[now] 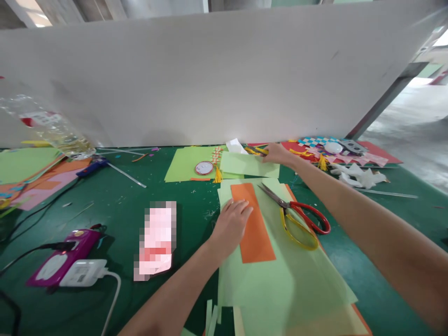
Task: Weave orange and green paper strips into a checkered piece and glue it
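My left hand (233, 226) rests with its fingers laid on an orange paper strip (257, 233). The strip lies on top of light green paper sheets (297, 289). Reaching to the back of the table, my right hand (276, 154) has its fingers closed around a slim yellow-and-black tool (257, 150), whose exact kind I cannot make out. Below that hand is a smaller pale green sheet (245, 164). Scissors (285, 205) with one red and one yellow handle loop lie partly spread on the green sheets, right of the orange strip.
A phone (157, 242), a purple power strip (66, 256) with a white charger (84, 273), and a glue gun (93, 167) are on the left. A plastic bottle (52, 126) leans against the white partition (175, 84). Crumpled tissue (360, 176) and woven paper pieces (317, 142) lie back right.
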Demonstrator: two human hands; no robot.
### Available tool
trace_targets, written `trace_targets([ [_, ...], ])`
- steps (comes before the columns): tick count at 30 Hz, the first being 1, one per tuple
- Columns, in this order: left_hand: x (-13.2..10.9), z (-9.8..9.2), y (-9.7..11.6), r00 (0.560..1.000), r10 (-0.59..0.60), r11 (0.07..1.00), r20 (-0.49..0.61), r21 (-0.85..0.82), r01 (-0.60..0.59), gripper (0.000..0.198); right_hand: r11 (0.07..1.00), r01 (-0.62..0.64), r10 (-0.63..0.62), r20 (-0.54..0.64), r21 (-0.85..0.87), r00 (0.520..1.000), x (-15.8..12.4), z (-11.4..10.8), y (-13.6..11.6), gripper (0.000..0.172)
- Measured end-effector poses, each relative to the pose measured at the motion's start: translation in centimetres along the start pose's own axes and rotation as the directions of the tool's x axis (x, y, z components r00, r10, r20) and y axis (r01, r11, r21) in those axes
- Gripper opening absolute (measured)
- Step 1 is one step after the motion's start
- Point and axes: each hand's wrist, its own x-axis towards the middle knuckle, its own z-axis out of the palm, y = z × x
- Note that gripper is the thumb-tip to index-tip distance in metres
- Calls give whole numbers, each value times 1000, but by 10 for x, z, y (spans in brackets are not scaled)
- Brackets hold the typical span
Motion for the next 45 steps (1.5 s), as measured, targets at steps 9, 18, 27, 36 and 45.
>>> trace_targets([
  [9, 15, -21, 19, 844, -499, 71, 196, -961, 266, 59, 838, 125, -194, 77, 531, 978, -85, -46, -19, 18],
  [18, 22, -29, 9, 760, -615, -385, 208, -921, -59, 27, 906, 48, -93, 86, 420, 992, -169, -13, 3, 35],
  [27, 23, -32, -6, 636, -729, -459, 254, -870, -180, 13, 994, 110, -108, -155, 1, 982, -216, 70, 59, 39],
  [36, 24, -34, -7, 590, -759, -482, 276, -847, -224, 15, 999, -35, 40, -280, 24, 959, -198, 40, 58, 20],
  [45, 22, -32, -12, 558, -796, -436, 235, -861, -260, 14, 993, 45, -36, -77, 113, 996, -199, 69, 44, 40],
])
